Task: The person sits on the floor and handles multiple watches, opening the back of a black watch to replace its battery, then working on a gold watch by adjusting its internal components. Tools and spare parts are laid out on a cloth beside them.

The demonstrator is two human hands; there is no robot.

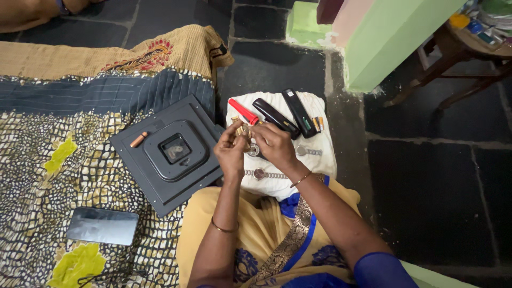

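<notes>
My left hand [230, 150] and my right hand [274, 145] meet over a white cloth [320, 140] on my lap. Together they pinch a small wristwatch [252, 148] with a round face; its gold-coloured band [240, 128] sticks up above my left fingers. On the cloth lie a red tool [243, 111], two black remote-like cases [288, 114], a couple of small batteries [318, 124] and two more watches [265, 174], one just below my hands and one to the right [309, 152].
A dark square clock back [169, 152] lies face down on a patterned bedspread [48, 176], with a battery [138, 140] on it. A black phone [102, 225] lies lower left. A green wall corner [384, 37] and a wooden table [469, 50] stand upper right, over dark stone floor [437, 192].
</notes>
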